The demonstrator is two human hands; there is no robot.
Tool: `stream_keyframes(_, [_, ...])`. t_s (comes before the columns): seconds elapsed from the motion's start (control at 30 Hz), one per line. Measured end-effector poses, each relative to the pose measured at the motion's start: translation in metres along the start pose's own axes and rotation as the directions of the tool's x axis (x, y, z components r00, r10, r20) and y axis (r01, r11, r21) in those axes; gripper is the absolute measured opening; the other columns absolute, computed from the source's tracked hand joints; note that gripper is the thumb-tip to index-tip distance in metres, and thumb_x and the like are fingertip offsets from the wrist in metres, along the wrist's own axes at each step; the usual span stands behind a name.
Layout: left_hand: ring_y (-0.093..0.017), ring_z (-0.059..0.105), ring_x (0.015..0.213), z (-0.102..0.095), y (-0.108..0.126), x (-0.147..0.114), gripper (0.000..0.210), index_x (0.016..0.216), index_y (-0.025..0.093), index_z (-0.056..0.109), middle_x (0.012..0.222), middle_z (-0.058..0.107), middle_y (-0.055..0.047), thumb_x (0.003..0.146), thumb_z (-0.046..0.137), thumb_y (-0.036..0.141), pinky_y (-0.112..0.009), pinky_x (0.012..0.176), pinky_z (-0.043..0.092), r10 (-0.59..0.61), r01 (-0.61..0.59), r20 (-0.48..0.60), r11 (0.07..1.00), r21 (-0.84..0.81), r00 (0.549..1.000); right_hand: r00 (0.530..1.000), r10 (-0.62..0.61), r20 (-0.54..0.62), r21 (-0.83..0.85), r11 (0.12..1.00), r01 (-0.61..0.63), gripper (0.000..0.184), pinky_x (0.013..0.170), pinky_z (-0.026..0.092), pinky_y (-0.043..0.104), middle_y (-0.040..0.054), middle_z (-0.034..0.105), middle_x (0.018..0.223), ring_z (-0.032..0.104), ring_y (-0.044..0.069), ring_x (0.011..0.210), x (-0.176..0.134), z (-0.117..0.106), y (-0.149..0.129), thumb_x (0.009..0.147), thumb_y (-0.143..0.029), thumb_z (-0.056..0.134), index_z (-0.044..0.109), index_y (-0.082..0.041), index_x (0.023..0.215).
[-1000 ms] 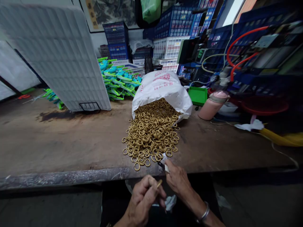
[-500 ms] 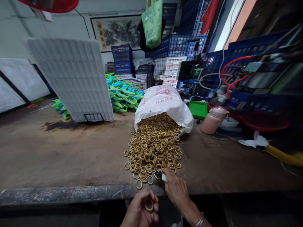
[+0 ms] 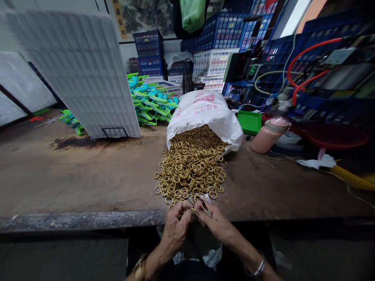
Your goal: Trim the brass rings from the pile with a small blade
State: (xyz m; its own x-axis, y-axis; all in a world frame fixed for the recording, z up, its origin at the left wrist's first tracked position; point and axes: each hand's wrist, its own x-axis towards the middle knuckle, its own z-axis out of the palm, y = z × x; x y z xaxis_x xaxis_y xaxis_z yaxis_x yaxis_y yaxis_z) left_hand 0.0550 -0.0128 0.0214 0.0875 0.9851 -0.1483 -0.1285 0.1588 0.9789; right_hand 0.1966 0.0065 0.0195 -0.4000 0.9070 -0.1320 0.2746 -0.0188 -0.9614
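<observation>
My left hand [image 3: 176, 224] is closed on a brass-coloured ring [image 3: 191, 209], which shows only in part between the fingers. My right hand [image 3: 216, 223] grips a small knife-like tool [image 3: 206, 209] with a dark end and a pale part; its exact kind is hard to make out. Both hands meet fingertip to fingertip at the front edge of the table, and the tool lies close to the ring. Just beyond them, a heap of the same rings [image 3: 190, 171] spills from the mouth of a white sack [image 3: 202, 111] lying on its side.
The brown table [image 3: 73, 183] has a worn front edge. A ribbed white panel [image 3: 79, 74] stands at left, beside a pile of green and blue plastic parts [image 3: 152, 103]. At right are a green tray [image 3: 249, 122], a pink bottle [image 3: 269, 136] and a red basin [image 3: 336, 136].
My right hand has come from the heap's front edge toward my left hand with the tool. My left hand has turned and raised its ring to meet it. The view has tilted down.
</observation>
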Motion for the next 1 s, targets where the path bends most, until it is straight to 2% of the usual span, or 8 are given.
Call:
stream_keyframes(0.2, [-0.009,0.046,0.053,0.001,-0.004,-0.005,0.018,0.064,0.015,0.055,0.056,0.052,0.002,0.075,0.057,0.029,-0.019,0.053,0.036,0.092,-0.090,-0.065,0.995,0.042,0.994,0.988,0.151,-0.021,0.129,0.981,-0.147,0.035,0.045,0.029,0.019,-0.0086,0.039,0.048,0.031,0.006,0.042,0.002,0.010,0.009,0.080,-0.053,0.037,0.043,-0.019,0.075])
stream_keyframes(0.3, [-0.007,0.042,0.044,0.001,-0.005,-0.007,0.020,0.067,0.016,0.053,0.053,0.051,0.003,0.074,0.058,0.034,-0.018,0.044,0.032,0.001,-0.001,-0.037,1.000,0.006,0.999,0.988,0.133,-0.075,0.124,0.985,-0.123,0.034,0.046,0.030,0.019,-0.0077,0.040,0.050,0.034,0.007,0.044,0.005,0.013,0.016,0.078,-0.052,0.039,0.043,-0.019,0.073])
stream_keyframes(0.43, [-0.004,0.036,0.037,0.002,-0.007,-0.010,0.030,0.069,0.016,0.050,0.049,0.048,0.005,0.072,0.057,0.045,-0.016,0.037,0.027,-0.122,0.122,-0.006,0.992,-0.006,0.992,0.985,0.070,-0.158,0.007,0.998,-0.069,0.027,0.055,0.034,0.020,-0.0054,0.042,0.057,0.039,0.009,0.056,0.008,0.013,0.014,0.075,-0.045,0.045,0.044,-0.018,0.068])
stream_keyframes(0.57, [-0.003,0.031,0.033,0.002,-0.008,-0.013,0.037,0.065,0.016,0.047,0.046,0.044,0.006,0.072,0.053,0.052,-0.016,0.035,0.023,-0.209,0.211,0.048,0.976,-0.053,0.977,0.983,0.050,-0.175,-0.083,0.994,-0.065,0.025,0.058,0.035,0.022,-0.0046,0.043,0.059,0.040,0.010,0.060,0.007,0.013,0.005,0.075,-0.041,0.044,0.044,-0.019,0.064])
stream_keyframes(0.73, [-0.003,0.033,0.036,-0.001,-0.011,-0.013,0.035,0.068,0.017,0.046,0.052,0.047,0.005,0.071,0.055,0.051,-0.015,0.035,0.025,-0.209,0.215,0.056,0.966,-0.143,0.976,0.983,0.028,-0.180,-0.099,0.994,-0.046,0.028,0.053,0.034,0.021,-0.0050,0.042,0.054,0.040,0.010,0.054,0.006,0.013,0.004,0.080,-0.040,0.038,0.045,-0.018,0.065])
stream_keyframes(0.83, [-0.003,0.034,0.036,-0.003,-0.012,-0.014,0.035,0.070,0.017,0.045,0.053,0.047,0.005,0.072,0.054,0.050,-0.015,0.035,0.025,-0.200,0.211,0.079,0.961,-0.179,0.977,0.979,-0.006,-0.202,-0.234,0.971,-0.042,0.024,0.054,0.034,0.021,-0.0038,0.046,0.057,0.043,0.010,0.055,0.003,0.013,0.006,0.081,-0.036,0.036,0.044,-0.019,0.066])
stream_keyframes(0.93, [-0.003,0.034,0.036,-0.004,-0.012,-0.014,0.035,0.068,0.017,0.044,0.053,0.046,0.005,0.072,0.055,0.050,-0.015,0.035,0.026,-0.196,0.205,0.068,0.964,-0.168,0.978,0.989,-0.037,-0.141,-0.405,0.914,-0.024,0.013,0.056,0.034,0.021,-0.0018,0.053,0.061,0.048,0.012,0.058,-0.003,0.015,0.006,0.078,-0.021,0.035,0.047,-0.020,0.073])
stream_keyframes(1.0, [-0.003,0.035,0.037,-0.003,-0.010,-0.014,0.036,0.069,0.018,0.042,0.054,0.047,0.006,0.070,0.056,0.051,-0.015,0.036,0.027,-0.210,0.215,0.047,0.962,-0.168,0.977,0.994,-0.043,-0.096,-0.492,0.871,-0.010,0.017,0.057,0.033,0.021,-0.0007,0.056,0.065,0.052,0.013,0.061,-0.006,0.017,0.005,0.072,-0.012,0.034,0.048,-0.020,0.078])
